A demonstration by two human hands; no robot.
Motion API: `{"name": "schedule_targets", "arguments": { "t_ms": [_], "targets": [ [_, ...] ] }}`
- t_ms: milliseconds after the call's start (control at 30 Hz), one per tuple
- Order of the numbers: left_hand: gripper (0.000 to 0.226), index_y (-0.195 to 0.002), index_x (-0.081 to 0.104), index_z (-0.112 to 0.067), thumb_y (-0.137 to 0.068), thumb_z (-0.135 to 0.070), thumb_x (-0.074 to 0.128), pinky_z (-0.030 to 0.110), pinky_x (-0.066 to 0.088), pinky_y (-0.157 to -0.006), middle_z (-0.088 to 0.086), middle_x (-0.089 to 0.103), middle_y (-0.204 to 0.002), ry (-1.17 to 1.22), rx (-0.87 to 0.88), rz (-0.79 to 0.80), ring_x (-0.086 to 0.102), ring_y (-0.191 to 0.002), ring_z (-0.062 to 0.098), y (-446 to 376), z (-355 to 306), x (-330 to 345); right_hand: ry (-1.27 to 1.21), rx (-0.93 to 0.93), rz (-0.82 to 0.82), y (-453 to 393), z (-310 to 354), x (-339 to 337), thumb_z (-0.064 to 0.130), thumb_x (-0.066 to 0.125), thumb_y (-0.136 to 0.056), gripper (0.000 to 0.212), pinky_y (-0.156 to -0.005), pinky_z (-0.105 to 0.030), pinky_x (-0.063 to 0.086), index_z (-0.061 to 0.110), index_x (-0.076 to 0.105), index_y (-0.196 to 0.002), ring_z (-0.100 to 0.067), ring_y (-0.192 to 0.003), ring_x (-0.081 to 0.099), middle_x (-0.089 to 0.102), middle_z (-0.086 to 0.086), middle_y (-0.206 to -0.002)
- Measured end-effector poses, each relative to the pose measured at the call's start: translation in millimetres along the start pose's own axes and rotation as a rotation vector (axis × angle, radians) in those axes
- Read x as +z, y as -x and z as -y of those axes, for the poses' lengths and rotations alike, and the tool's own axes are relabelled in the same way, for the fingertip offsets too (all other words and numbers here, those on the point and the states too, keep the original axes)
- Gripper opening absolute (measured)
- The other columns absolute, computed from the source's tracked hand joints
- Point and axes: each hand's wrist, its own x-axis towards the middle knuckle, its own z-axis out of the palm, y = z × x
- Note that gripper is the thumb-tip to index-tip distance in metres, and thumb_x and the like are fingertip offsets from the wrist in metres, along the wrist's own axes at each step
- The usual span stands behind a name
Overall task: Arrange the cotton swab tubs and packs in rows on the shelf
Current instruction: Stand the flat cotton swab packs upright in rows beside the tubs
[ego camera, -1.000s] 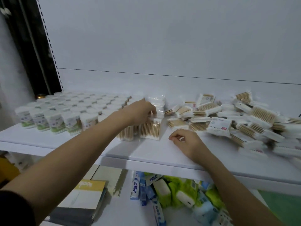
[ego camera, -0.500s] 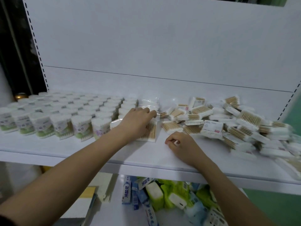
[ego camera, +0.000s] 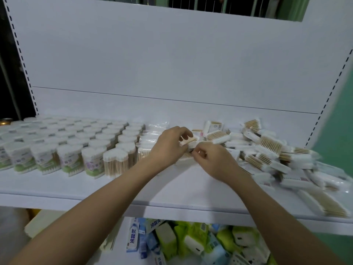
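1. The left hand point(ego camera: 170, 148) holds one swab pack point(ego camera: 189, 143) in a closed grip, just right of the tubs point(ego camera: 63, 144).
2. The right hand point(ego camera: 215, 159) pinches the same pack.
3. More packs point(ego camera: 267, 150) lie heaped on the shelf point(ego camera: 76, 186), right of the tubs.

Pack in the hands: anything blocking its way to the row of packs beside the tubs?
Nothing visible. The left hand and right hand hold the pack just right of the standing packs. The loose pile lies on the far side, right.
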Motion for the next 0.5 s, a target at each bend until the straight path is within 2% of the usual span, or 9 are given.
{"name": "schedule_targets", "arguments": {
  "t_ms": [133,233,333,400,500],
  "targets": [
    [0.03,-0.111,0.065,-0.018,-0.082,-0.01,0.068,0.028,0.049,-0.085,-0.004,0.065,-0.104,-0.029,-0.133,0.06,0.06,-0.095,0.013,-20.2,-3.0,28.1,0.179,0.076,0.084,-22.6,-32.4,-42.0,0.04,0.054,-0.092,0.022,-0.072,-0.032,0.045,0.025,0.061,-0.079,-0.02,-0.085,0.06,0.064,0.003,-0.086],
    [0.045,-0.124,0.061,-0.02,-0.081,-0.017,0.073,0.022,0.042,-0.088,-0.004,0.063,-0.119,-0.141,-0.187,0.158,0.058,-0.109,0.015,-33.8,-5.2,46.9,0.258,0.138,0.178,-30.3,-55.5,-59.1,0.04,0.052,-0.093,0.022,-0.069,-0.031,0.045,0.023,0.064,-0.085,-0.019,-0.082,0.061,0.065,0.003,-0.091],
    [0.048,-0.131,0.058,-0.017,-0.084,-0.017,0.071,0.029,0.043,-0.098,0.0,0.061,-0.127,-0.206,-0.221,0.202,0.056,-0.116,0.018,-41.0,-11.2,59.2,0.253,0.148,0.178,-33.1,-69.8,-67.8,0.04,0.051,-0.093,0.023,-0.064,-0.031,0.046,0.022,0.064,-0.084,-0.018,-0.076,0.061,0.065,0.002,-0.088],
    [0.042,-0.129,0.061,-0.016,-0.087,-0.014,0.066,0.026,0.045,-0.093,0.003,0.063,-0.126,-0.256,-0.24,0.192,0.059,-0.112,0.019,-42.9,-14.2,64.5,0.241,0.119,0.185,-30.4,-74.9,-69.3,0.04,0.051,-0.095,0.025,-0.065,-0.032,0.048,0.021,0.064,-0.086,-0.017,-0.073,0.061,0.065,0.002,-0.085],
    [0.038,-0.126,0.064,-0.016,-0.088,-0.011,0.064,0.012,0.041,-0.075,0.004,0.067,-0.121,-0.265,-0.273,0.152,0.066,-0.098,0.018,-44.0,-17.7,67.7,0.202,0.076,0.161,-25.1,-81.3,-70.6,0.038,0.051,-0.096,0.025,-0.063,-0.032,0.048,0.019,0.064,-0.087,-0.015,-0.069,0.059,0.064,0.003,-0.079]
  ]
}}
